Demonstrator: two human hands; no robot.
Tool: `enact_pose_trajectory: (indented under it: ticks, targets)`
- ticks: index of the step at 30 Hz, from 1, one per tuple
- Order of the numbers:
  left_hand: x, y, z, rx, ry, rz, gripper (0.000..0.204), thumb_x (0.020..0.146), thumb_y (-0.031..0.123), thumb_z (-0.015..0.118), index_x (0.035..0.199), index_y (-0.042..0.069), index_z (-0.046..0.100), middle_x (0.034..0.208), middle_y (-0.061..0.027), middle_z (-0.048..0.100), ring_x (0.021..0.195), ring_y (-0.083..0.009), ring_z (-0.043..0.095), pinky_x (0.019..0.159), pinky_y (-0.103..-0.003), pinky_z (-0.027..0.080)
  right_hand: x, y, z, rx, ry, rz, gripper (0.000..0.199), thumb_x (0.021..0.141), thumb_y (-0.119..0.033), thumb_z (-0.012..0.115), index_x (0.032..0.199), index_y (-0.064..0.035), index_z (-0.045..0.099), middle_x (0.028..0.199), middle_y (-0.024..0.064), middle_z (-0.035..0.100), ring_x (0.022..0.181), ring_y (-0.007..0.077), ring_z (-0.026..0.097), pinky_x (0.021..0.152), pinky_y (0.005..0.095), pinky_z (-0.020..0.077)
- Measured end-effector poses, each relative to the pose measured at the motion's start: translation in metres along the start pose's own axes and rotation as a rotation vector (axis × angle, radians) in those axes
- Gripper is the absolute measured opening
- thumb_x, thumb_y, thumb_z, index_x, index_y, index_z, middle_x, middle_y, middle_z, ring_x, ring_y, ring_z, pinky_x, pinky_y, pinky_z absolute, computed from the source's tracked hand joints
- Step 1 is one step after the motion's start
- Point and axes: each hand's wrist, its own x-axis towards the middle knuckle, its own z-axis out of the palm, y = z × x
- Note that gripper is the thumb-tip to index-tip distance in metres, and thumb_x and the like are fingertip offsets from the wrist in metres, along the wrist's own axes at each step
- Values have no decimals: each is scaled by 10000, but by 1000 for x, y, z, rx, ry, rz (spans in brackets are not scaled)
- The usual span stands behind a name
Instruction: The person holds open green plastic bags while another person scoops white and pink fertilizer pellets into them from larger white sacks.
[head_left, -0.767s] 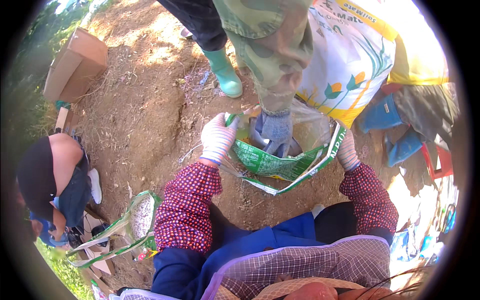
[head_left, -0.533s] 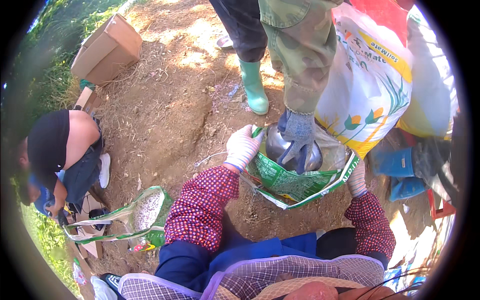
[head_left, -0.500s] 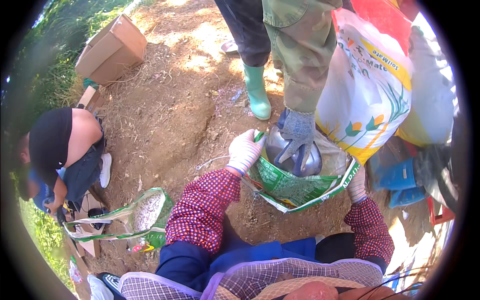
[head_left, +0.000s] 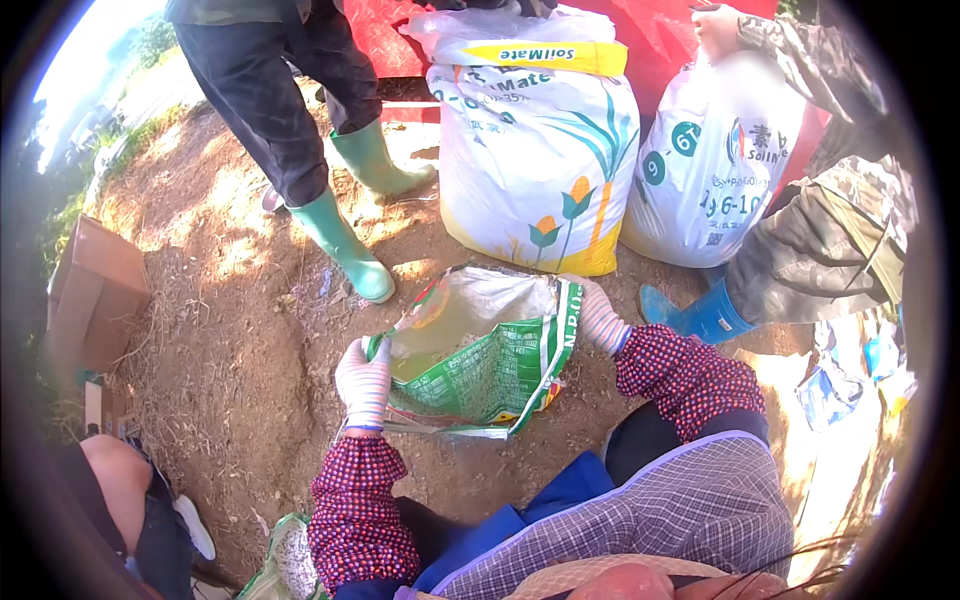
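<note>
Over the dirt, the left hand (head_left: 363, 383) is gripping the green sack's (head_left: 490, 375) rim; the right hand (head_left: 600, 318) is clutching its opposite edge.

Your left hand (head_left: 363, 383) and right hand (head_left: 598, 315) wear knitted cloth gloves, matt and ribbed at the cuff, and you grip the glossy, crinkled plastic of the green sack (head_left: 480, 365). Your sleeves (head_left: 685, 375) are soft printed cloth. On the far side, the two white fertiliser sacks (head_left: 535, 150) look like smooth plastic with a slight sheen. The green boots (head_left: 345, 245) and the blue boot (head_left: 700, 315) are shiny rubber. At left, the cardboard box (head_left: 95, 295) is matt brown. The soil (head_left: 230, 330) is dry, rough and strewn with straw.
</note>
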Motion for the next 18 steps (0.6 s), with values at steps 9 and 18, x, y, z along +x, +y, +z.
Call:
enact_pose_trajectory:
  ticks: [9, 18]
  targets:
    - [13, 6, -5, 180, -81, -30, 387, 814, 381, 689, 1004, 43, 680, 912, -190, 702, 880, -351, 682, 792, -412, 519, 1, 12, -12, 94, 29, 17, 200, 949, -66, 538, 1100, 3, 649, 985, 64, 681, 890, 150, 636, 832, 302, 528]
    - [7, 15, 0, 62, 0, -5, 407, 805, 371, 689, 1013, 21, 678, 913, -203, 705, 867, -353, 687, 778, -408, 522, -17, -43, -4, -74, 14, 32, 195, 941, -97, 560, 1095, -18, 650, 956, 59, 675, 862, 124, 621, 803, 286, 518]
